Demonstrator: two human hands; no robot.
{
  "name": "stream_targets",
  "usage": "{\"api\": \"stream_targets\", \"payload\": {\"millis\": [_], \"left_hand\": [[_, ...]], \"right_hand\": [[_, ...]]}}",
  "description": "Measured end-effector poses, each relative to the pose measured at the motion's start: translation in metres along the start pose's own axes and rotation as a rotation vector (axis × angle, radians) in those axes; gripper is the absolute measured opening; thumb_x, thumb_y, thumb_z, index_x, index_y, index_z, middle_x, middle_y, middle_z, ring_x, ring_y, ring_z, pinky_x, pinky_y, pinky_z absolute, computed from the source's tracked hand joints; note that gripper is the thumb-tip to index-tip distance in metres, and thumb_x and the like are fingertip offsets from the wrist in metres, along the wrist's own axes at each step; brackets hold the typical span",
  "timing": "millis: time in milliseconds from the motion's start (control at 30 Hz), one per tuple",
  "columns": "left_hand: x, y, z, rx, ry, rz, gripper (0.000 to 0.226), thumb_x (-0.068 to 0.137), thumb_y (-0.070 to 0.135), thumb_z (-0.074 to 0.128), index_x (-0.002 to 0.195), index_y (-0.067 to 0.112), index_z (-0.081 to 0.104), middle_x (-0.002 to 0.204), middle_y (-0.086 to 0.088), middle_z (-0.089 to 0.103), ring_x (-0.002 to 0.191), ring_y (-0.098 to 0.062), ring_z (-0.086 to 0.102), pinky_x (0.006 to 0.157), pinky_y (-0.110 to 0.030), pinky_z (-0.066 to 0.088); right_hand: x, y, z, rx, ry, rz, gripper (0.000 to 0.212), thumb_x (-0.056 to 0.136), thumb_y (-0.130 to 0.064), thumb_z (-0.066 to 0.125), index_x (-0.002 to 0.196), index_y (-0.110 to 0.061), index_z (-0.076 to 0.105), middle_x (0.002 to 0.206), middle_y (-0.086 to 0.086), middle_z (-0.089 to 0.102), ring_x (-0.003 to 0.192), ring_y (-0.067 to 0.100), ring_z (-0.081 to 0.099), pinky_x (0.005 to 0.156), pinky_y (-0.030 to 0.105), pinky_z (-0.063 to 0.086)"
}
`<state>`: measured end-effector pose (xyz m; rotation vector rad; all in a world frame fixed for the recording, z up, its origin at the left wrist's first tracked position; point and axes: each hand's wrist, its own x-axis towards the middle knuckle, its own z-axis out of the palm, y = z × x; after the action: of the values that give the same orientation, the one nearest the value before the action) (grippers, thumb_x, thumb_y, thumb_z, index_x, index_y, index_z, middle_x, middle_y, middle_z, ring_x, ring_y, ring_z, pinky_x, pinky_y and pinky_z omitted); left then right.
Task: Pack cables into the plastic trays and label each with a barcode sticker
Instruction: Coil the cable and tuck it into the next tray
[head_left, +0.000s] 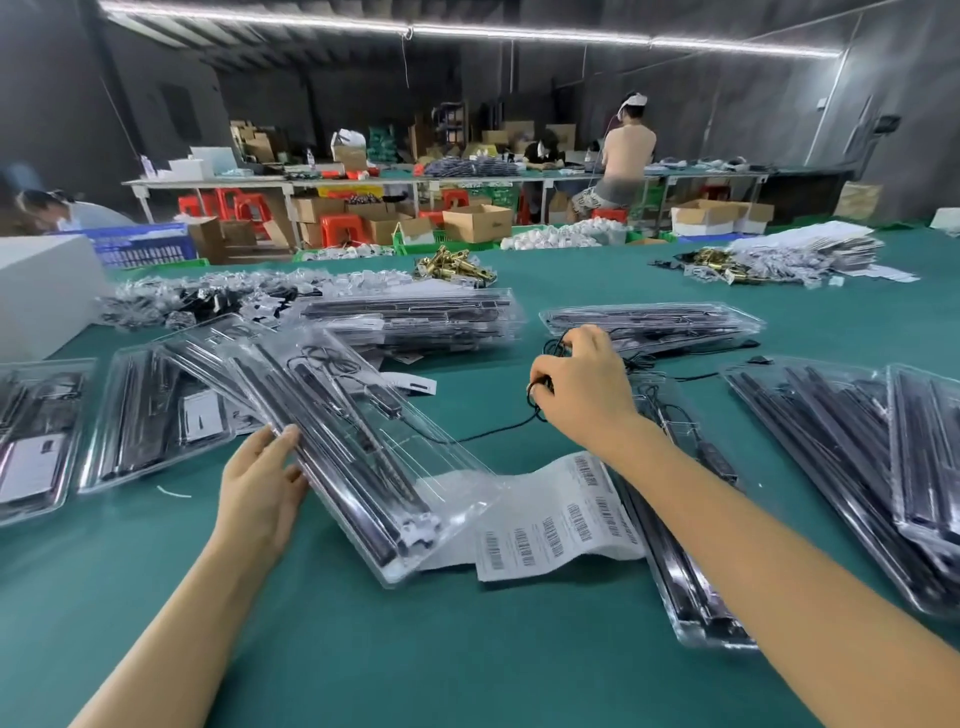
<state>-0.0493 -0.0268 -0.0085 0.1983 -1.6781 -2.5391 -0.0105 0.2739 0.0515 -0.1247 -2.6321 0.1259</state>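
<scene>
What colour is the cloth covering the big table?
Teal green table covering, seen plainly in the head view.

walls: dark grey (47, 104) | ceiling: LED strip (467, 31) above long bench (260, 182) | red stools (340, 228) under bench
</scene>
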Motion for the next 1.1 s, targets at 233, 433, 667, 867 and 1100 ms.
{"api": "stream_targets", "payload": {"millis": [233, 433, 667, 867, 1100], "left_hand": [[0.011, 0.004, -0.024, 0.411, 0.252, 0.162, 0.024, 0.098, 0.022, 0.052, 0.107, 0.001, 0.058, 0.085, -0.010, 0.059, 0.079, -0.026, 0.052, 0.074, -0.037, 0.043], [-0.009, 0.007, -0.014, 1.139, 0.357, 0.484, 0.049, 0.091, 0.015, 0.058, 0.138, 0.010, 0.045, 0.140, -0.022, 0.038, 0.127, -0.041, 0.036, 0.106, -0.054, 0.027], [-0.059, -0.017, 0.039, 1.338, -0.430, 1.095, 0.036, 0.088, 0.022, 0.060, 0.121, 0.009, 0.066, 0.116, -0.003, 0.069, 0.120, -0.035, 0.054, 0.096, -0.054, 0.037], [-0.066, -0.022, 0.046, 1.194, -0.501, 1.000, 0.031, 0.083, 0.025, 0.066, 0.111, 0.010, 0.068, 0.096, 0.001, 0.070, 0.101, -0.023, 0.056, 0.088, -0.045, 0.044], [-0.061, -0.019, 0.042, 1.072, -0.482, 0.902, 0.017, 0.086, 0.014, 0.070, 0.103, 0.011, 0.072, 0.085, 0.005, 0.067, 0.092, -0.022, 0.051, 0.082, -0.024, 0.039]], "right_hand": [[-0.052, -0.054, -0.022, -0.056, 0.008, -0.191, 0.022, 0.086, -0.033, 0.053, 0.078, -0.019, 0.068, 0.079, -0.003, 0.045, 0.083, 0.018, 0.034, 0.071, 0.032, 0.027], [-0.068, -0.073, 0.015, 0.268, -0.234, 0.000, 0.023, 0.091, -0.024, 0.040, 0.070, -0.016, 0.033, 0.061, 0.000, 0.042, 0.054, 0.021, 0.039, 0.048, 0.030, 0.021], [-0.075, -0.068, 0.019, 0.759, -0.236, 0.119, 0.011, 0.088, -0.021, 0.039, 0.078, -0.018, 0.038, 0.063, 0.007, 0.054, 0.057, 0.019, 0.042, 0.055, 0.038, 0.036], [-0.079, -0.065, 0.007, 1.011, -0.432, 0.014, 0.010, 0.090, -0.035, 0.037, 0.093, -0.032, 0.046, 0.082, -0.001, 0.064, 0.069, 0.011, 0.053, 0.068, 0.028, 0.044], [-0.069, -0.044, -0.007, 0.916, -0.632, -0.089, 0.034, 0.100, -0.042, 0.042, 0.096, -0.018, 0.065, 0.081, -0.002, 0.068, 0.073, 0.005, 0.058, 0.071, 0.019, 0.045]]}}
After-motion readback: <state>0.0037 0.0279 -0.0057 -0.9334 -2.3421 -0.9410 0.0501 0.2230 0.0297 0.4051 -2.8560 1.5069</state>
